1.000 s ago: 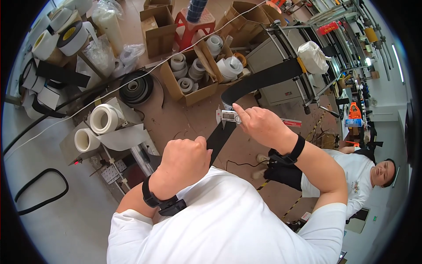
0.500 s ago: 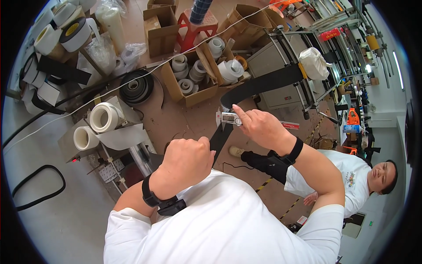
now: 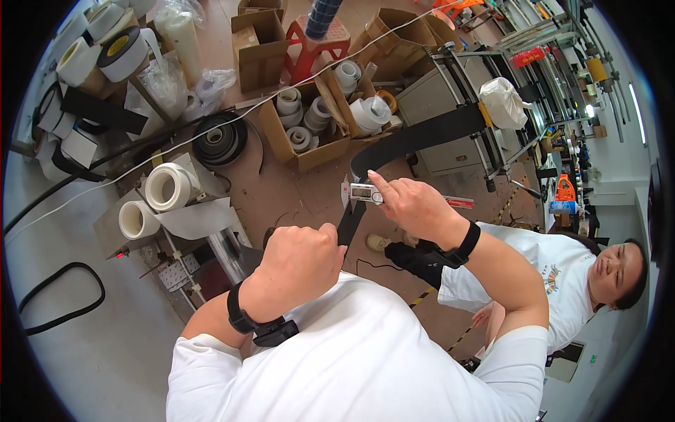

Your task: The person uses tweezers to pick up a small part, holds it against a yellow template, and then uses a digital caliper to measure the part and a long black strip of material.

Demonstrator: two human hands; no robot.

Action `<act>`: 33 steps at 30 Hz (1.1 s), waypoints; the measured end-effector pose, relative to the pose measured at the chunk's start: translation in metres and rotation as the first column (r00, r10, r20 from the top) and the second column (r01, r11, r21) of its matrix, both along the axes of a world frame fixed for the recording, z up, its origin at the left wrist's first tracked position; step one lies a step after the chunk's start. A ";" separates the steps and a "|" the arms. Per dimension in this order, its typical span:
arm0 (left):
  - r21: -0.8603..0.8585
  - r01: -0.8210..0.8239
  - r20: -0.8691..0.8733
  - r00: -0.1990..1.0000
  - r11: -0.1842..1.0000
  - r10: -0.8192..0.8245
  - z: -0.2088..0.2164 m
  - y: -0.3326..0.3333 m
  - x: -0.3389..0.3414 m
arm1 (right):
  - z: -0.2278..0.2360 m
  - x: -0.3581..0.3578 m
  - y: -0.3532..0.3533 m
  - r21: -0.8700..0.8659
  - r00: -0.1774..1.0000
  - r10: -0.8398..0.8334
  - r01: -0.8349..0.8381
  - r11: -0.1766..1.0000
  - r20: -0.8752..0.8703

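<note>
My left hand [image 3: 301, 261] is closed on the near end of a long black strip [image 3: 420, 138], which stretches away and rises to the machine frame at the far right. A digital caliper [image 3: 364, 193] with a small display lies across the strip, just beyond the left hand. My right hand [image 3: 416, 209] grips the caliper, its index finger pointing forward over the strip. The caliper's jaws sit at the strip's edges; whether they touch it I cannot tell. The long end of the caliper sticks out to the right, beneath the right hand.
Cardboard boxes [image 3: 318, 160] with white rolls stand on the floor ahead, beside a coiled black roll [image 3: 219, 138]. At left are white rolls [image 3: 169, 184] on a machine. A metal frame [image 3: 496, 151] stands at right. A person [image 3: 524, 271] in a white shirt stands close on the right.
The caliper and my right hand have shifted slightly left. The strip beyond them has sagged and bent a little differently. The person at right has leaned closer. My left hand keeps its hold.
</note>
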State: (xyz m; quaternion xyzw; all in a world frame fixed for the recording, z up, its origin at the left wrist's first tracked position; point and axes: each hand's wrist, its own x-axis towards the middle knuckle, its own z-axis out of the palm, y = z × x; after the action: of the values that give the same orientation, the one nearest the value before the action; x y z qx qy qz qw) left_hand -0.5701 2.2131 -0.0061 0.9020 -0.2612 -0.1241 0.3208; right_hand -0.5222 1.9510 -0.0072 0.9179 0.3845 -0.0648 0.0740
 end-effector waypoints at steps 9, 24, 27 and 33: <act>-0.072 0.071 0.070 0.995 0.995 -0.065 0.002 0.005 -0.009 | -0.015 -0.003 -0.001 0.147 0.998 0.064 -0.064 0.987 0.003; -0.102 0.026 0.023 0.999 0.994 -0.024 -0.007 0.015 -0.008 | -0.017 -0.005 0.018 0.227 0.994 -0.105 0.112 0.967 -0.044; -0.106 -0.059 -0.005 0.998 0.993 0.058 -0.024 0.026 -0.008 | -0.033 -0.003 0.025 0.193 0.969 -0.244 0.246 0.950 -0.034; -0.020 -0.135 -0.113 0.985 0.991 0.132 -0.082 0.078 -0.007 | -0.079 0.027 -0.005 0.516 0.780 -0.619 0.570 0.640 -0.094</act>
State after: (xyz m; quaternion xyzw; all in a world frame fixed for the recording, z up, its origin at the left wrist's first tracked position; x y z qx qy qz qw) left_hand -0.5773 2.2915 -0.0883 0.9046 -0.1836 -0.1487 0.3548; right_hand -0.4948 1.9457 -0.0858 0.9792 0.0602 0.0621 -0.1833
